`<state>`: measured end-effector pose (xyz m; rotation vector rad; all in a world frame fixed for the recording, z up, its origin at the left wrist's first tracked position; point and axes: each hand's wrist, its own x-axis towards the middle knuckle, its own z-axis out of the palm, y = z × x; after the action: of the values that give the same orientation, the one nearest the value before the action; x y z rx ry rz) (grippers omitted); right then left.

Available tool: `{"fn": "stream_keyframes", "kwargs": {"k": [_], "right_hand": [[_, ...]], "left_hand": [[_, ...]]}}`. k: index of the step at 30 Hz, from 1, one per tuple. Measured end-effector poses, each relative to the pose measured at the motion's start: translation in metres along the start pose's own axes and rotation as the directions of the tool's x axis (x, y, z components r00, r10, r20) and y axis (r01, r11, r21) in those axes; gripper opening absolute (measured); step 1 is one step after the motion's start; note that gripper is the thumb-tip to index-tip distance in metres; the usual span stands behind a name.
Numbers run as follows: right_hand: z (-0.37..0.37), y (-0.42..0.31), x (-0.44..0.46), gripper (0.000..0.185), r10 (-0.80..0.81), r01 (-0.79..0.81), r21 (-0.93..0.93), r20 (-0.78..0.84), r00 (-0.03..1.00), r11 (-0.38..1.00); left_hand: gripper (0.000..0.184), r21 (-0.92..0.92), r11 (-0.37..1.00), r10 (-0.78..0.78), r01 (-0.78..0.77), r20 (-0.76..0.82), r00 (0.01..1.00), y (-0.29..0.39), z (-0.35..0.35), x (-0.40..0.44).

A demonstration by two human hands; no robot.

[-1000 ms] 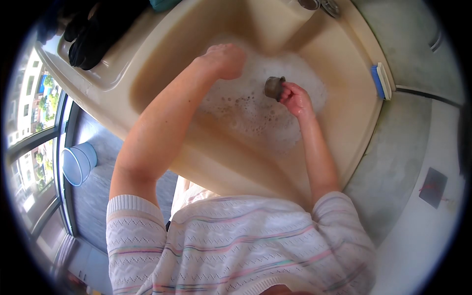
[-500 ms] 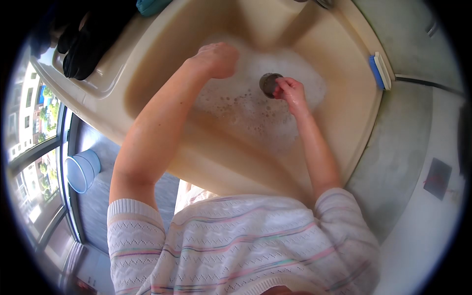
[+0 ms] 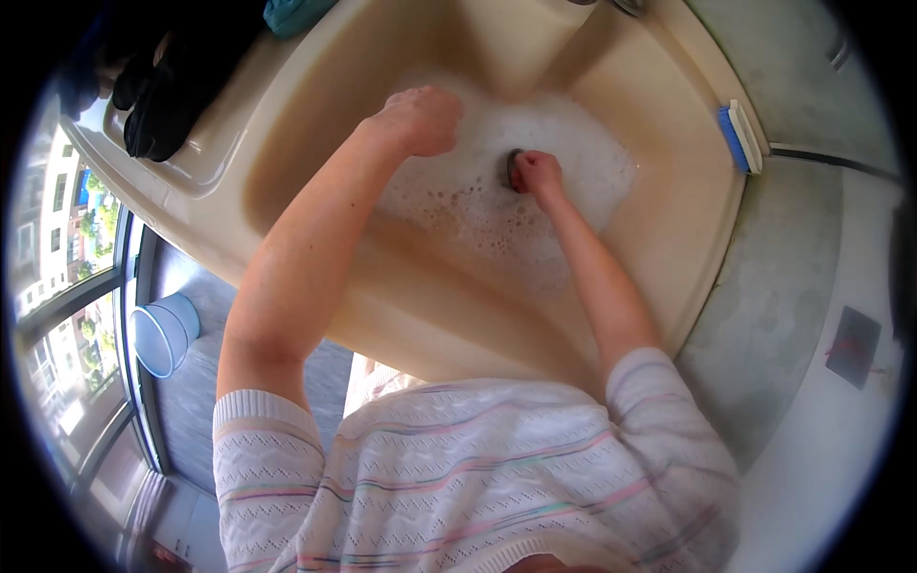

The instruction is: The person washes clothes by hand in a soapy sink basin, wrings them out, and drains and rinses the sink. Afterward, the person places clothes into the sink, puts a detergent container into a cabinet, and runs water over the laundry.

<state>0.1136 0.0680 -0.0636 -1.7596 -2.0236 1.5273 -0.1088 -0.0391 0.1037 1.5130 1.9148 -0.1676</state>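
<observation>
Centrally, a small, dark grey-brown cup point(image 3: 507, 172) is grasped by the fingers of the right hand point(image 3: 540, 179) amid white soap foam point(image 3: 585, 141) in a beige, smooth-walled tub point(image 3: 673, 153). The left hand point(image 3: 424, 120) is held curled near the foam's left edge; whether anything is gripped by its fingers cannot be told. A blue-and-white brush point(image 3: 742, 137) is seen at right.

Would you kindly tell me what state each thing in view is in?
Bathtub: holding white suds.
Right hand: closed on the dark cup.
Dark cup: held at the suds, partly hidden.
Left hand: curled, fingers hidden, grip unclear.
Scrub brush: resting on the bathtub's edge.
Blue bucket: on the floor, contents unclear.
Black items: beside the basin, too dark to identify.
</observation>
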Motion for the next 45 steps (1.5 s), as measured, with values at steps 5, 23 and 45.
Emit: {"fn": "stream_keyframes", "kwargs": {"k": [5,23,45], "right_hand": [[0.008,0.006,0.014,0.023,-0.156,0.133,-0.306,-0.052,0.986,0.943],[0.036,-0.009,-0.05,0.025,-0.315,0.357,-0.9,0.273,0.909,0.25],[0.047,0.039,-0.075,0.045,-0.387,0.382,-0.827,0.221,0.895,0.412]], "left_hand": [[0.042,0.008,1.0,-0.005,0.005,0.008,1.0,0.0,0.001,0.003],[0.03,-0.07,0.993,0.085,-0.094,-0.111,0.99,-0.005,0.008,-0.001],[0.041,-0.01,0.999,0.046,-0.046,0.011,0.999,-0.006,0.002,0.0]]}}
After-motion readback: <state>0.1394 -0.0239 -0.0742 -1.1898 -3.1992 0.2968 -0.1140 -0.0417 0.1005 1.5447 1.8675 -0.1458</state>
